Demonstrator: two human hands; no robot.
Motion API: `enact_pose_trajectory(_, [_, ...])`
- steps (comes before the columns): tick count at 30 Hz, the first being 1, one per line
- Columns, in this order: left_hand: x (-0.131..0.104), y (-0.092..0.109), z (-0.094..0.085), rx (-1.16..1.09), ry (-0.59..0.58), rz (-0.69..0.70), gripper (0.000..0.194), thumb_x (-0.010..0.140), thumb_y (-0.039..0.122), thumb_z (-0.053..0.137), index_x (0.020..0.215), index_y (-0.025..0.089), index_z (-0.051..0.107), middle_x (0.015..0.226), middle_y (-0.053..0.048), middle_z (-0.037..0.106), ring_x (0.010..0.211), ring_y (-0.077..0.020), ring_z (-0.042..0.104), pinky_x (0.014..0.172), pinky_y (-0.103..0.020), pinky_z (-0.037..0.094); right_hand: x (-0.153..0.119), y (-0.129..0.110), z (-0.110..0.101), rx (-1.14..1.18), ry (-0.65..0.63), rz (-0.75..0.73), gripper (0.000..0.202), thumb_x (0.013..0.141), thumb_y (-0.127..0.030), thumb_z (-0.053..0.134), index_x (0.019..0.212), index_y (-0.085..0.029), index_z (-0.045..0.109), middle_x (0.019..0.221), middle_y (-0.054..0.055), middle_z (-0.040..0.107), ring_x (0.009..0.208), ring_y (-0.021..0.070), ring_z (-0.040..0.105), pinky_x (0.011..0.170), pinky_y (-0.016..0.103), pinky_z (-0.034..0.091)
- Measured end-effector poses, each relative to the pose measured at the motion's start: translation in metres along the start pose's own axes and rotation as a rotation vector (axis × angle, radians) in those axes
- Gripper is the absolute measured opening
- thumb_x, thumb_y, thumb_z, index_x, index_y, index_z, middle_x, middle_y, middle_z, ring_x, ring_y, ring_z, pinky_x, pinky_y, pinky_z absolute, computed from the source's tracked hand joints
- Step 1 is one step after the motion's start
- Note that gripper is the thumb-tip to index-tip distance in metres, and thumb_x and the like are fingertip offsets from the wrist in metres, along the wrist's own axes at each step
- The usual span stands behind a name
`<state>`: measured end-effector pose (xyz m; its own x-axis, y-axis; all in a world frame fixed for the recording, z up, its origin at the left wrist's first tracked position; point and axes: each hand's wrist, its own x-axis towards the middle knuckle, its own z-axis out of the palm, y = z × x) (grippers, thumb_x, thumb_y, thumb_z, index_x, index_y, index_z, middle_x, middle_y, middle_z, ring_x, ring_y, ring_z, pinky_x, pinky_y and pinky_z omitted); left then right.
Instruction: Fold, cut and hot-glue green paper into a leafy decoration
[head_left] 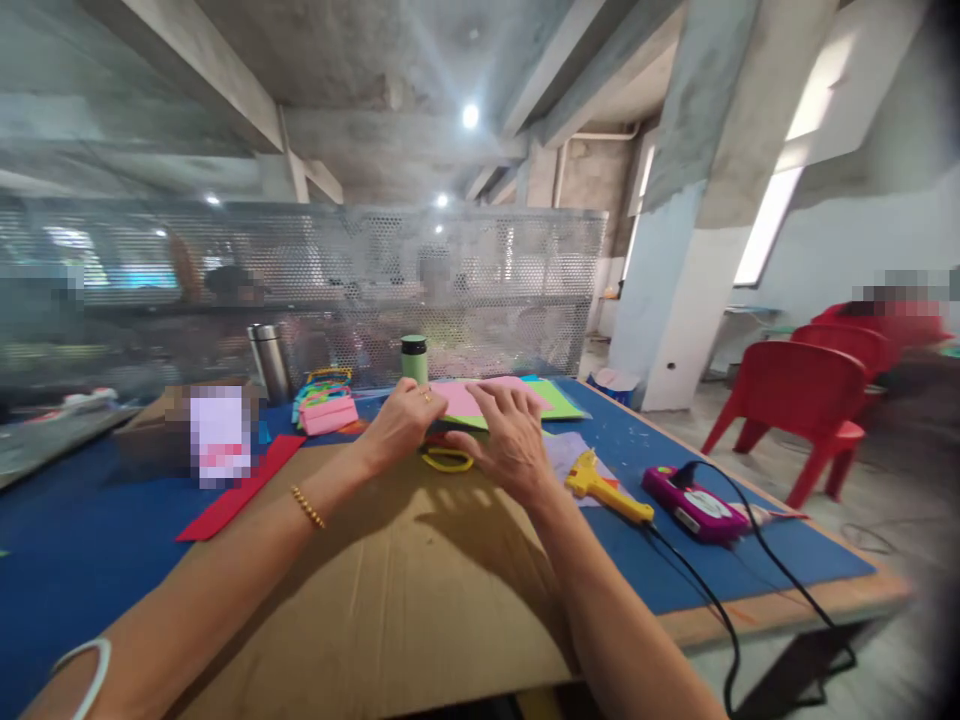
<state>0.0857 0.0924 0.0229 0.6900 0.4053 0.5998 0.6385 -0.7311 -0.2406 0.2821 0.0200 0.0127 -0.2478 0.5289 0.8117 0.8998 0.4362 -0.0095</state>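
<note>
Pink sheets, which look like paper or felt, lie over green ones at the far part of the work surface. My left hand is closed, its fingertips pinching the left edge of the pink sheet. My right hand has its fingers spread over the front of the stack, thumb pointing left. Below and between both hands is a yellow looped handle, apparently of scissors, its other end hidden. A brown cardboard sheet spreads under my forearms.
To the right lie a yellow glue gun and a purple power strip, with black cords. A red strip, a cardboard box, pink bundles, a steel flask and a green bottle stand left and behind.
</note>
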Motion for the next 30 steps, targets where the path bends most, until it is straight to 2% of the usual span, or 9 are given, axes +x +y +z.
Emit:
enact_pose_trajectory(3, [-0.054,0.004,-0.022,0.071,-0.054,-0.03,0.03,0.1,0.014,0.037,0.091,0.019,0.065,0.086,-0.008,0.071,0.085,-0.022,0.061,0.09,-0.037,0.038,-0.005,0.009,0.004,-0.008,-0.39,-0.053,0.031,0.092,-0.034,0.07,0.117,-0.016,0.072,0.108,0.013,0.074,0.104,0.0267,0.063,0.097,0.04,0.04])
enact_pose_trajectory(5, [-0.087,0.007,-0.035,0.066,-0.094,-0.062,0.03,0.099,0.013,0.038,0.091,0.02,0.065,0.088,-0.008,0.071,0.087,-0.0226,0.061,0.09,-0.038,0.038,-0.014,0.007,0.01,0.027,-0.497,-0.095,0.019,0.089,-0.021,0.071,0.107,-0.018,0.076,0.096,0.008,0.076,0.09,0.0198,0.067,0.082,0.029,0.043])
enact_pose_trajectory(8, [-0.129,0.006,-0.049,0.056,-0.163,-0.111,0.031,0.098,0.011,0.037,0.091,0.02,0.066,0.089,-0.009,0.072,0.087,-0.0231,0.062,0.091,-0.038,0.039,-0.032,-0.001,0.012,0.018,-0.561,-0.103,0.019,0.087,-0.006,0.063,0.091,-0.016,0.078,0.086,0.009,0.075,0.079,0.0183,0.067,0.069,0.027,0.04])
enact_pose_trajectory(11, [-0.158,0.0,-0.051,0.085,-0.241,-0.162,0.034,0.093,0.005,0.037,0.087,0.022,0.065,0.087,-0.009,0.072,0.083,-0.0239,0.062,0.087,-0.038,0.041,-0.049,-0.01,0.002,-0.019,-0.578,-0.094,0.027,0.087,0.001,0.053,0.079,-0.013,0.075,0.076,0.01,0.071,0.071,0.019,0.064,0.068,0.03,0.038])
enact_pose_trajectory(15, [-0.177,0.003,-0.046,0.151,-0.287,-0.221,0.037,0.086,-0.003,0.037,0.083,0.021,0.065,0.086,-0.012,0.072,0.083,-0.028,0.063,0.085,-0.044,0.042,-0.069,-0.036,-0.021,0.008,-0.57,-0.168,0.022,0.096,-0.006,0.051,0.087,-0.014,0.07,0.085,0.009,0.07,0.08,0.0192,0.063,0.074,0.03,0.039])
enact_pose_trajectory(21, [-0.187,0.068,-0.06,-0.131,-0.212,-0.198,0.025,0.09,0.016,0.057,0.112,0.024,0.067,0.127,-0.01,0.069,0.116,-0.0268,0.062,0.102,-0.045,0.045,-0.096,-0.103,-0.029,0.217,-0.469,-0.337,0.019,0.101,-0.015,0.052,0.085,-0.016,0.063,0.077,0.004,0.064,0.07,0.0158,0.058,0.065,0.027,0.038])
enact_pose_trajectory(24, [-0.198,0.103,-0.067,-0.325,-0.177,-0.257,0.027,0.09,0.011,0.057,0.108,0.024,0.071,0.127,-0.008,0.071,0.118,-0.0238,0.063,0.106,-0.041,0.047,-0.104,-0.136,-0.028,0.328,-0.407,-0.402,0.018,0.103,-0.018,0.05,0.088,-0.017,0.06,0.078,0.003,0.064,0.067,0.0159,0.055,0.064,0.028,0.039])
enact_pose_trajectory(27, [-0.215,0.119,-0.069,-0.502,-0.109,-0.319,0.036,0.089,0.002,0.05,0.112,0.02,0.072,0.124,-0.009,0.073,0.121,-0.0234,0.064,0.11,-0.043,0.047,-0.107,-0.155,-0.034,0.399,-0.43,-0.385,0.006,0.101,-0.021,0.055,0.099,-0.016,0.058,0.089,0.007,0.066,0.076,0.0191,0.058,0.069,0.03,0.044])
enact_pose_trajectory(30, [-0.231,0.12,-0.07,-0.677,0.01,-0.393,0.043,0.09,0.001,0.045,0.118,0.021,0.072,0.131,-0.008,0.071,0.13,-0.0225,0.06,0.118,-0.047,0.04,-0.107,-0.151,-0.048,0.419,-0.479,-0.35,0.031,0.094,-0.021,0.066,0.122,-0.016,0.055,0.11,0.012,0.066,0.099,0.0253,0.061,0.085,0.038,0.049])
